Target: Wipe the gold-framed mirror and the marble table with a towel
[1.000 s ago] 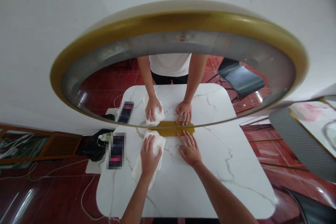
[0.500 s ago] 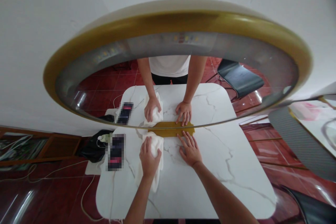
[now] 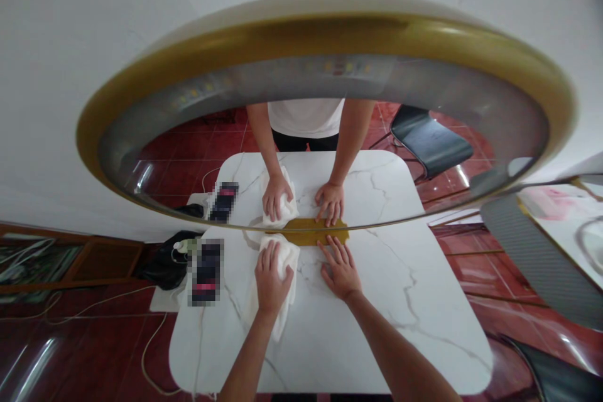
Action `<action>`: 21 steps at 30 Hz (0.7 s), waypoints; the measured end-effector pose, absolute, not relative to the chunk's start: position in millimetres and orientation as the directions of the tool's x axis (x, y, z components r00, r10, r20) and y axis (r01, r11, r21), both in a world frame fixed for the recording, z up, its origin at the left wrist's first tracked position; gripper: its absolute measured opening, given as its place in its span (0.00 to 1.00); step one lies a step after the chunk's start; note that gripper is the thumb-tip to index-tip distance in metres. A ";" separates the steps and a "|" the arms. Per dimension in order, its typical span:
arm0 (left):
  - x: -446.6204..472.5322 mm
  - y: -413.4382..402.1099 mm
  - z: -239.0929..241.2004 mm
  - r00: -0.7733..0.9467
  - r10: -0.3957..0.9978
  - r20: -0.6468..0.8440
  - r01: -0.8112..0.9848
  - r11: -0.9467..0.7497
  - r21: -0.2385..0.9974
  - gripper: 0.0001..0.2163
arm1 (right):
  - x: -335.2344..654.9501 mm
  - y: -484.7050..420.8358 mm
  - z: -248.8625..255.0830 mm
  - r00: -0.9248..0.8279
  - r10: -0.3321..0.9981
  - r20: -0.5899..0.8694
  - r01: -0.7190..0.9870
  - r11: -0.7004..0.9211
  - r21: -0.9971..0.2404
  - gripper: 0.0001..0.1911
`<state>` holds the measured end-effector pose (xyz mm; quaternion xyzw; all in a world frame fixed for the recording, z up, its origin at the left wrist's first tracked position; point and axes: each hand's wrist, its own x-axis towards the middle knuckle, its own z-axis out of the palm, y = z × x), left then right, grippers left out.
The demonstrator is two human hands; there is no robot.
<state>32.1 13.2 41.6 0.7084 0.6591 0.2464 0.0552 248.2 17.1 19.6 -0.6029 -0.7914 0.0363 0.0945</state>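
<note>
A large round mirror with a gold frame stands on a white marble table, resting on its gold base. My left hand presses a white cloth onto the tabletop just before the base. My right hand lies flat on the table, fingers spread, fingertips at the base's right end. The glass reflects both my arms, the cloth and my white shirt.
A blurred-out phone lies at the table's left edge, beside a black bag and white cables on the red tiled floor. Another framed panel leans in from the right. A dark chair is at the lower right.
My left hand has shifted the cloth slightly right and bunched it closer to the mirror's base. My right hand has stayed in place.
</note>
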 end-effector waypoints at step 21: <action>64.7 11.5 47.6 0.251 0.945 0.208 0.905 -0.306 0.297 0.30 | 249.2 17.3 15.9 -0.248 0.962 0.117 0.946 0.267 -0.185 0.39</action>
